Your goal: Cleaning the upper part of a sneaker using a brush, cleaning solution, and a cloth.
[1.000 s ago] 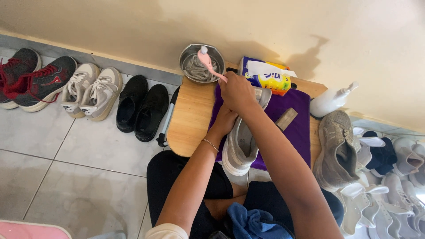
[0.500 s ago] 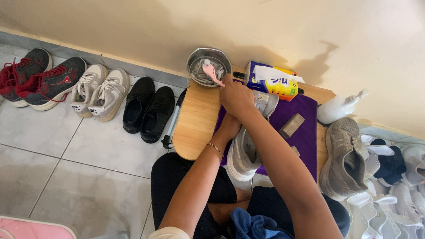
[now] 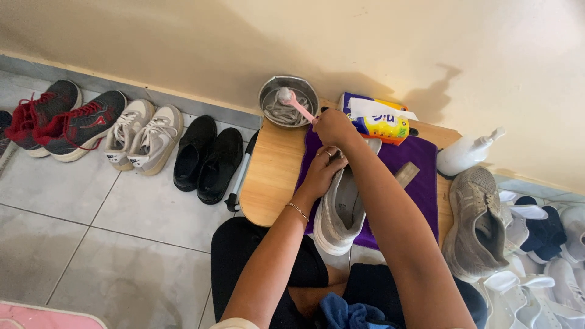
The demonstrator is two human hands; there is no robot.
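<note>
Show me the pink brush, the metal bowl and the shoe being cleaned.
pink brush [image 3: 297,105], head view, on its pink handle above the bowl.
metal bowl [image 3: 268,91], head view, on its left rim.
grey shoe [image 3: 341,210], head view, on its side above the purple cloth.

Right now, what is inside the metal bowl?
The bowl holds the head of a pink brush, gripped by the right hand, over what look like pale laces. Whether there is water underneath cannot be seen.
</note>
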